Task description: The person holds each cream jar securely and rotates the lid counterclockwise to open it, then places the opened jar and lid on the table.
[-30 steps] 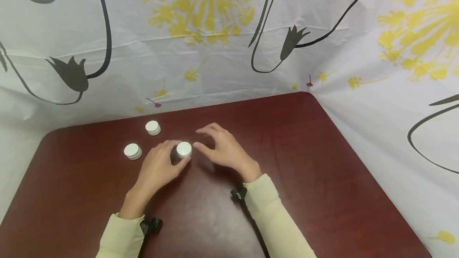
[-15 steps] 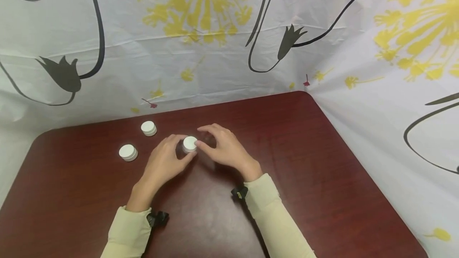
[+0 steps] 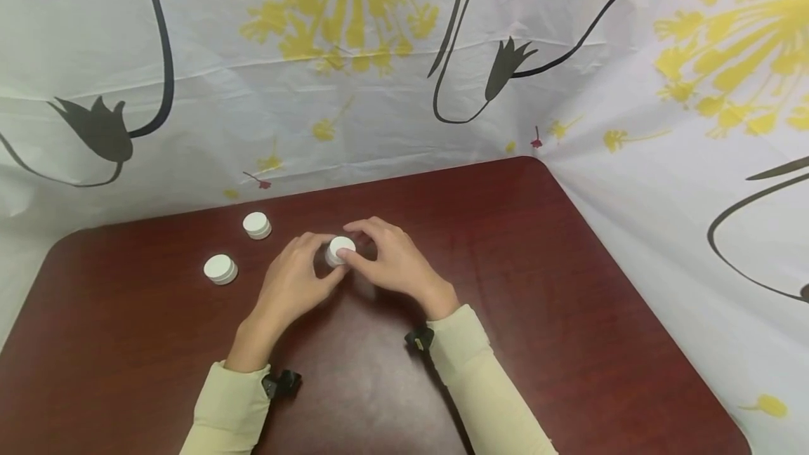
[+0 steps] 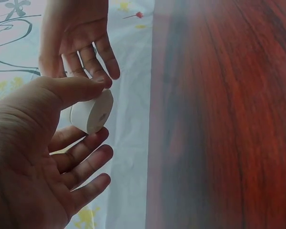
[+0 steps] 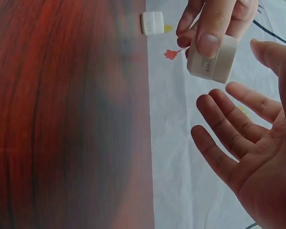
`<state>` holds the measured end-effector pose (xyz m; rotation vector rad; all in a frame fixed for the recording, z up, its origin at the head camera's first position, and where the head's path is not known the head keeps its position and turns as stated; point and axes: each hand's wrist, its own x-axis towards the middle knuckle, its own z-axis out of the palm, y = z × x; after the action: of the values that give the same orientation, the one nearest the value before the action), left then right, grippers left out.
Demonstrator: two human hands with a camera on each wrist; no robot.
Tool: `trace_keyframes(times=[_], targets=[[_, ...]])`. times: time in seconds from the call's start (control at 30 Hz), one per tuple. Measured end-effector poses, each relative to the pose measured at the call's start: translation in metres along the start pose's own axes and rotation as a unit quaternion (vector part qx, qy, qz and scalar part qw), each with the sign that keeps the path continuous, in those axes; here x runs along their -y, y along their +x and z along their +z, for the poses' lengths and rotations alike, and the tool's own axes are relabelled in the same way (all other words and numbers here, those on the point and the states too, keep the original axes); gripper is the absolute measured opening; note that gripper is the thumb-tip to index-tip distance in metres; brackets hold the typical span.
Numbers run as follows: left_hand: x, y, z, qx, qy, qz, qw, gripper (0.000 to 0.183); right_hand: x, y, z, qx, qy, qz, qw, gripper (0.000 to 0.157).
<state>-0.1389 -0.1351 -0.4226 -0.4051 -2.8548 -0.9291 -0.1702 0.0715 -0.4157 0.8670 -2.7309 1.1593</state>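
Observation:
A small white round jar with a lid is held between the thumb and fingers of my left hand, near the middle of the table in the head view. The left wrist view shows the thumb on one side of this jar and the fingertips opposite. My right hand reaches around it from the right. In the right wrist view the right fingers are spread, with a gap between them and the jar. From the head, the right thumb overlaps the lid.
Two similar white jars stand on the left of the table, one near the back edge and one closer. The dark red table backs onto a white patterned cloth. Each wrist carries a small black camera.
My left hand has moved the jar rightward and slightly away, up to the right hand. The right hand has stayed nearly in place, its thumb now overlapping the lid.

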Motion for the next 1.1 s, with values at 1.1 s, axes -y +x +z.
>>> trace_keyframes(times=[1.1], targets=[[-0.009, -0.007, -0.011, -0.015, 0.009, 0.016, 0.9997, 0.048, 0.003, 0.001, 0.002, -0.023, 0.015, -0.021, 0.999, 0.028]])
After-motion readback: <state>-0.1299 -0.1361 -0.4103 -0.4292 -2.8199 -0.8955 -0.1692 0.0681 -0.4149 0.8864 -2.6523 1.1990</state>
